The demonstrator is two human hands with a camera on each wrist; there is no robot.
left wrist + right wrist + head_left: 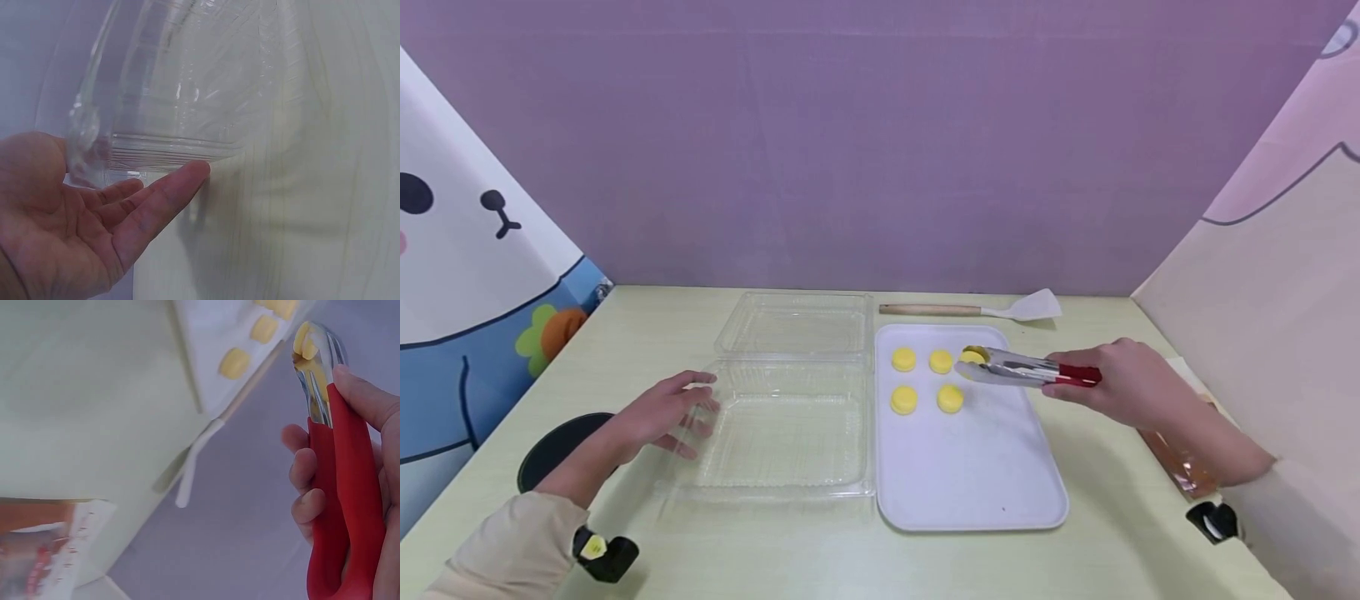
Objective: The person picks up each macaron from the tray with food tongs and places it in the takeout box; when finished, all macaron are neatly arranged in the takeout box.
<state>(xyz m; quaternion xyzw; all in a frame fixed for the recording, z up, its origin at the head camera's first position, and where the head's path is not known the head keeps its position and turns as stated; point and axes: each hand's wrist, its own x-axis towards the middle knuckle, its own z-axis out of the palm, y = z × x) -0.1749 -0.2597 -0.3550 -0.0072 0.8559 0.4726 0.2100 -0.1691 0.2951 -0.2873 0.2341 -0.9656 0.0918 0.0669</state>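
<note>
My right hand (1123, 379) grips red-handled metal tongs (1018, 368) above the back right of a white tray (970, 483). In the right wrist view, a yellow macaron (306, 340) sits between the tongs' tips. Several more yellow macarons (903, 400) lie on the tray in two rows. To its left, a clear plastic clamshell container (782, 442) lies with its lid (797, 325) folded back. My left hand (662, 412) is at the container's left edge; the left wrist view shows its fingers (150, 212) fairly straight against the ribbed side wall.
Behind the tray lies a spatula (932, 309) with a wooden handle and a white blade. A dark round dish (561, 446) is partly hidden by my left forearm. A brown and white packet (1180, 467) lies at the right, under my right forearm. A purple wall closes the back.
</note>
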